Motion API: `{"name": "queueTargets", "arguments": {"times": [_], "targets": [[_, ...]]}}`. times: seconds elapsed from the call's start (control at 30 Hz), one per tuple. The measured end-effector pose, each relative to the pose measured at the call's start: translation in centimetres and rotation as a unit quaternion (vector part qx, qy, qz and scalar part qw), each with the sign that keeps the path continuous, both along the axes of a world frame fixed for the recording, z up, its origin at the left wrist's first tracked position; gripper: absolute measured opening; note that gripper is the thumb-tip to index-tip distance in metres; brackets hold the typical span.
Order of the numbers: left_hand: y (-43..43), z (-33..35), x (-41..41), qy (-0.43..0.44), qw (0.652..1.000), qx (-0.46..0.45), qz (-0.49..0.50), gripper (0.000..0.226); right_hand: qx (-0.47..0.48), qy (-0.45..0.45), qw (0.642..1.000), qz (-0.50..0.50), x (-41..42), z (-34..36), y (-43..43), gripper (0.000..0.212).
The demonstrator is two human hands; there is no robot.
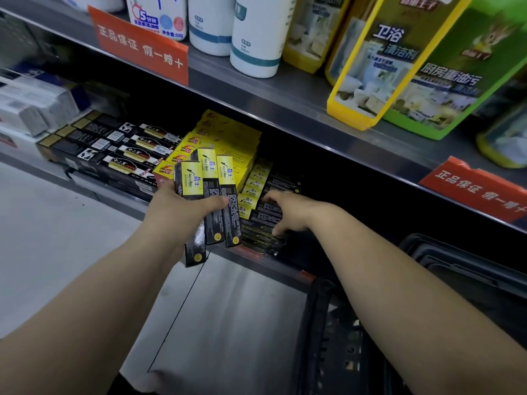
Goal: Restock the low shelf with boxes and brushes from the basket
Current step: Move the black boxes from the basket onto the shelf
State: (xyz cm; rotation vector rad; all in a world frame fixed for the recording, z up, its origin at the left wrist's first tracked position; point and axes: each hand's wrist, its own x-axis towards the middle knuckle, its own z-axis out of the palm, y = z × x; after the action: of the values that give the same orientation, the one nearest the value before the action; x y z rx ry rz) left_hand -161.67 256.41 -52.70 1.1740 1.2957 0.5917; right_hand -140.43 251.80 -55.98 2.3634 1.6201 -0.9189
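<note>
My left hand [182,206] grips three long black-and-yellow boxes [219,201], fanned out upright just in front of the low shelf [256,259]. My right hand [288,212] reaches into that shelf and its fingers curl round a dark box [266,233] lying flat near the front edge. Behind it lies a row of matching black-and-yellow boxes [253,186]. The black basket [336,332] stands on the floor at the lower right, under my right forearm; what it holds is hidden.
Yellow-and-red boxes [228,135] are stacked in the shelf's middle, black boxes [114,149] to the left. The upper shelf [285,106] carries white bottles [256,35] and yellow and green cleaner bottles [399,61], with orange signs on its edge. Grey floor lies at left.
</note>
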Motion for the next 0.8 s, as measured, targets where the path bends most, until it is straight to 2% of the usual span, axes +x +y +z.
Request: {"name": "queueTargets", "arguments": {"times": [0.13, 0.2, 0.27, 0.3, 0.33, 0.37, 0.47, 0.53, 0.6, 0.67, 0.73, 0.8], "targets": [[-0.1, 0.0, 0.2, -0.001, 1.0, -0.007, -0.001, 0.055, -0.014, -0.017, 1.0, 0.006, -0.2, 1.0, 0.0, 0.075], [-0.1, 0.1, 0.3, -0.007, 1.0, -0.017, 0.0, 0.057, 0.096, 0.017, 0.995, -0.03, -0.5, 2.4, 0.3, 0.049], [-0.3, 0.2, 0.4, -0.037, 0.999, -0.038, 0.006, 0.053, 0.19, 0.177, 0.959, -0.114, -1.2, 4.0, 0.5, 0.024], [-0.3, 0.2, 0.6, -0.058, 0.997, -0.054, 0.01, 0.051, 0.178, 0.285, 0.932, -0.139, -1.7, 4.7, 0.3, 0.021], [-0.4, 0.3, 0.7, -0.077, 0.994, -0.069, 0.015, 0.048, 0.136, 0.377, 0.905, -0.141, -2.3, 5.1, 0.2, 0.023], [-0.4, 0.4, 0.9, -0.095, 0.992, -0.082, 0.02, 0.044, 0.092, 0.429, 0.89, -0.124, -2.8, 5.3, -0.1, 0.03], [-0.5, 0.5, 1.3, -0.13, 0.985, -0.115, 0.017, 0.038, 0.039, 0.438, 0.893, -0.098, -3.5, 4.9, -0.5, 0.057], [-0.7, 0.4, 1.7, -0.141, 0.981, -0.131, 0.012, 0.039, 0.04, 0.45, 0.884, -0.117, -3.1, 4.8, -0.5, 0.058], [-0.8, 0.4, 2.0, -0.14, 0.98, -0.139, 0.017, 0.04, 0.064, 0.431, 0.888, -0.145, -2.5, 5.0, -0.4, 0.058], [-0.7, 0.3, 2.2, -0.128, 0.982, -0.131, 0.034, 0.042, 0.124, 0.341, 0.916, -0.172, -1.4, 5.3, -0.3, 0.06], [-0.5, 0.1, 2.3, -0.122, 0.983, -0.125, 0.054, 0.045, 0.173, 0.18, 0.952, -0.176, 0.2, 5.2, -0.1, 0.058], [-0.4, -0.1, 2.2, -0.115, 0.984, -0.121, 0.063, 0.045, 0.184, 0.021, 0.97, -0.156, 1.6, 4.5, 0.0, 0.05]]}}
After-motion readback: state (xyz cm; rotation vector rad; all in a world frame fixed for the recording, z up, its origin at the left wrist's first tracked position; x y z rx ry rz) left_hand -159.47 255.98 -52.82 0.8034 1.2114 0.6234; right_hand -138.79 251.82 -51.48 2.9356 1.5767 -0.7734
